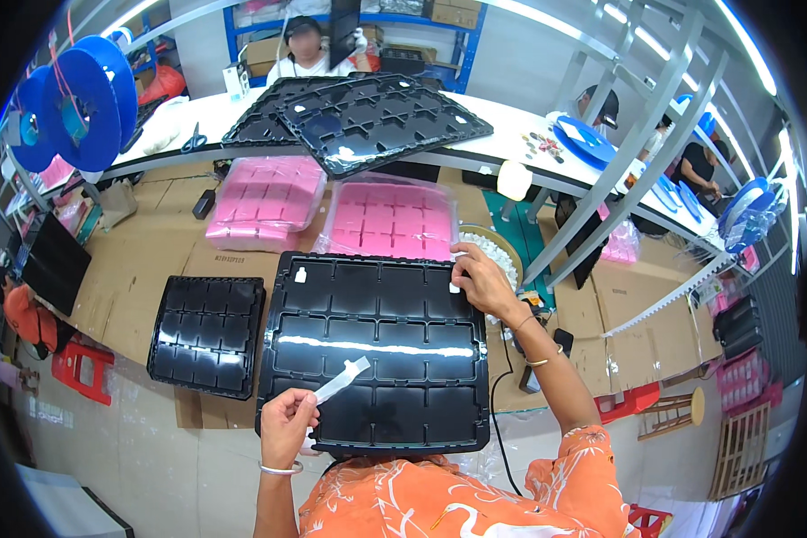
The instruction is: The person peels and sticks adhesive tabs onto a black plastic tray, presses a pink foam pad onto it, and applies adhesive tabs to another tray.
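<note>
A large black compartment tray lies in front of me on cardboard. My left hand sits at the tray's near left corner and pinches a strip of white tape that stretches up over the tray. My right hand reaches to the tray's far right corner and presses a small white piece onto the rim there. Another small white tab sits at the tray's far left corner.
A smaller black tray lies to the left. Two bags of pink trays lie beyond. More black trays rest on a white table where another person sits. Blue reels hang far left. A roll of white material sits right of my hand.
</note>
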Demonstrator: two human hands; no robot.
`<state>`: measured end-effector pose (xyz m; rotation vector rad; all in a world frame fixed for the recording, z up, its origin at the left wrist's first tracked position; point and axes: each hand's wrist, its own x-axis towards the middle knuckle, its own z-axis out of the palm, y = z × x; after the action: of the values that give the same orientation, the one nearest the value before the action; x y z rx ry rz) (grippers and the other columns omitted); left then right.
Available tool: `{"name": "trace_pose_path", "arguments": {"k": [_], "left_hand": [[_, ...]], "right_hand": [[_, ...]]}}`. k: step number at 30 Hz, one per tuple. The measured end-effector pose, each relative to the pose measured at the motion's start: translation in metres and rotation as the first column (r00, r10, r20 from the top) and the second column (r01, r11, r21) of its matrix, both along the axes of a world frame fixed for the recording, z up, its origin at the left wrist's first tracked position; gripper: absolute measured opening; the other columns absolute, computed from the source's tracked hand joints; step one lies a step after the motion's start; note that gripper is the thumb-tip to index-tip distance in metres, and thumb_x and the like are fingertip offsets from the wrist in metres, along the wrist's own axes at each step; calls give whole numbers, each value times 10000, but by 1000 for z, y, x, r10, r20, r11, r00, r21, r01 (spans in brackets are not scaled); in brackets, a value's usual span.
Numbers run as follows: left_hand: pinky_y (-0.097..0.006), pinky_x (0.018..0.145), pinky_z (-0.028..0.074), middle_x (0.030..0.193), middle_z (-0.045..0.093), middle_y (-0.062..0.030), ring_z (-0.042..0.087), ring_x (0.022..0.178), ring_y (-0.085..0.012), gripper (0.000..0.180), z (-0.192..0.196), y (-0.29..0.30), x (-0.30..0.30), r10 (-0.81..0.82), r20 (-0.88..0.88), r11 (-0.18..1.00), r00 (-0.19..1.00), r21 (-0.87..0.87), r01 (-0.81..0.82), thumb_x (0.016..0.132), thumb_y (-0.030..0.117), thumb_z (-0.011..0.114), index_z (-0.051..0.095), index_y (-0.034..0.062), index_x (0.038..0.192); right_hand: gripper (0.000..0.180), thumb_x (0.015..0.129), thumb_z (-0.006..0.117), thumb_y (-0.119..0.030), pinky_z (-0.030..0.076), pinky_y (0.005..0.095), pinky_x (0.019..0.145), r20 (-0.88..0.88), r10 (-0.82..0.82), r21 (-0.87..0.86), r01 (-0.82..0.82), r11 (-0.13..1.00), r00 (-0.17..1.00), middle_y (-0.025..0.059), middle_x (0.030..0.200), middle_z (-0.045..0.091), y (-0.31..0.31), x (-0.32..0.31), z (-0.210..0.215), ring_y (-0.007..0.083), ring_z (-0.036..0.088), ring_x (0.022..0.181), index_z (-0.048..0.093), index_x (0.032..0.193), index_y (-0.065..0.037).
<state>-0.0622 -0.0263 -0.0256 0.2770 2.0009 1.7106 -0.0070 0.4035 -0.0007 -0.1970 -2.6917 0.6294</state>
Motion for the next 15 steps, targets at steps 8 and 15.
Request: {"name": "trace_pose_path", "arguments": {"k": [8, 15], "left_hand": [[-220, 620, 519, 748, 689, -22, 635, 647, -68, 188, 0, 1, 2, 45, -3, 999, 999, -22, -45, 999, 163, 683, 736, -17, 988], [-207, 646, 503, 781, 674, -14, 611, 672, -61, 169, 10, 3, 2, -3, 25, 998, 1000, 58, 2, 1011, 157, 671, 722, -4, 1009]], "right_hand": [[258, 803, 786, -72, 486, 407, 988, -126, 80, -122, -95, 988, 989, 150, 1214, 638, -3, 3, -10, 365, 623, 1124, 588, 965, -43], [187, 829, 698, 24, 493, 336, 945, -121, -18, -345, -25, 938, 992, 109, 1027, 670, 10, -9, -19, 272, 652, 1026, 593, 975, -30]]}}
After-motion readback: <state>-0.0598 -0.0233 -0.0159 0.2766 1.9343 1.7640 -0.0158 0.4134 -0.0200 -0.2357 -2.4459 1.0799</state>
